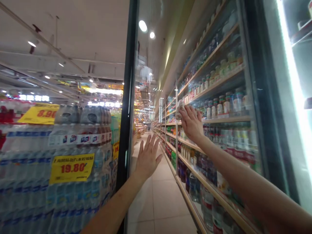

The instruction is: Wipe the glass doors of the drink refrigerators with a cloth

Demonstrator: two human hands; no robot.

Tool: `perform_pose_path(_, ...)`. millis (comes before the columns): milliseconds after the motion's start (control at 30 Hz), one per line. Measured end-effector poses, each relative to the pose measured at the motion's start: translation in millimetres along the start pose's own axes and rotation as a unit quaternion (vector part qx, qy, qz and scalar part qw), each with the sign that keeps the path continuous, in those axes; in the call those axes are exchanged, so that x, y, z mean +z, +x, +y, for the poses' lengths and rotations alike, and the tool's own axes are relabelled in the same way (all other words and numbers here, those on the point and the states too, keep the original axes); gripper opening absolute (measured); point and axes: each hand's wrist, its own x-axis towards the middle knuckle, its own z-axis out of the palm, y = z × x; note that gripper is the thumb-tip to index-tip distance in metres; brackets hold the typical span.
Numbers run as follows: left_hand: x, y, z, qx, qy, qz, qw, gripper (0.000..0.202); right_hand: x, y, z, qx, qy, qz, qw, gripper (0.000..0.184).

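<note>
A tall glass door (156, 65) with a black frame (126, 130) stands in front of me. My left hand (147, 157) lies flat on the glass near the frame, with its fingers stretched out and spread. Higher up and further right, my right hand (191, 123) presses a small pale cloth (179, 110) against the glass, its fingers closed over the cloth. Both forearms reach in from the bottom of the view.
Packs of bottled water (60, 169) are stacked at the left, carrying yellow price tags (71, 168). Through the glass I see long shelves of bottles (219, 107) and a tiled aisle floor (163, 198). A bright light strip (292, 81) runs down the cabinet at the right.
</note>
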Motion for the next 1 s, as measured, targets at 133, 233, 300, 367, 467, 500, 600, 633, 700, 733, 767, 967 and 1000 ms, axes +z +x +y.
perform_pose_path(133,3.3,5.6,15.5,-0.018,-0.003,-0.003,1.0,0.055,-12.0,-53.2,2.2,-0.082,0.004,-0.025,0.996,0.039)
perform_pose_path(233,7.5,5.0,21.5,-0.024,0.002,-0.003,1.0,0.057,-18.4,-103.8,1.8,-0.208,0.017,-0.07,0.975,0.038)
perform_pose_path(300,11.2,3.9,23.5,-0.031,0.006,0.002,0.999,0.06,-18.3,-102.6,12.1,-0.2,0.006,-0.055,0.978,0.038)
perform_pose_path(367,14.6,3.1,24.8,-0.04,0.011,0.009,0.999,0.062,-15.9,-78.4,25.5,-0.098,-0.02,-0.001,0.995,0.039)
perform_pose_path(467,17.5,2.1,27.3,-0.043,0.013,0.019,0.999,0.062,-11.8,-51.5,29.5,0.002,-0.031,0.038,0.999,0.041)
perform_pose_path(500,17.8,1.5,28.5,-0.042,0.012,0.021,0.999,0.062,-11.0,-53.9,23.9,-0.011,-0.024,0.028,0.999,0.041)
perform_pose_path(600,18.2,-1.7,32.7,-0.036,0.006,0.019,0.999,0.062,-11.0,-88.3,-0.8,-0.141,0.008,-0.026,0.99,0.038)
perform_pose_path(633,18.4,-3.2,34.1,-0.035,0.004,0.019,0.999,0.061,-11.4,-100.9,-5.3,-0.179,0.017,-0.042,0.983,0.037)
perform_pose_path(700,18.9,-6.4,36.8,-0.035,0.005,0.021,0.999,0.061,-11.8,-115.2,-0.7,-0.188,0.019,-0.046,0.981,0.037)
perform_pose_path(733,19.3,-7.9,38.0,-0.037,0.006,0.023,0.999,0.061,-12.0,-115.2,8.6,-0.15,0.009,-0.033,0.988,0.038)
perform_pose_path(767,19.7,-9.1,39.2,-0.038,0.007,0.023,0.999,0.061,-12.3,-111.1,20.9,-0.084,-0.005,-0.009,0.996,0.039)
perform_pose_path(967,22.3,-11.6,44.6,-0.048,-0.003,0.023,0.999,0.06,-9.7,-81.9,35.3,0.237,-0.046,0.117,0.963,0.046)
perform_pose_path(1000,22.6,-11.6,44.8,-0.05,-0.005,0.027,0.998,0.06,-8.2,-85.6,20.5,0.192,-0.037,0.088,0.977,0.045)
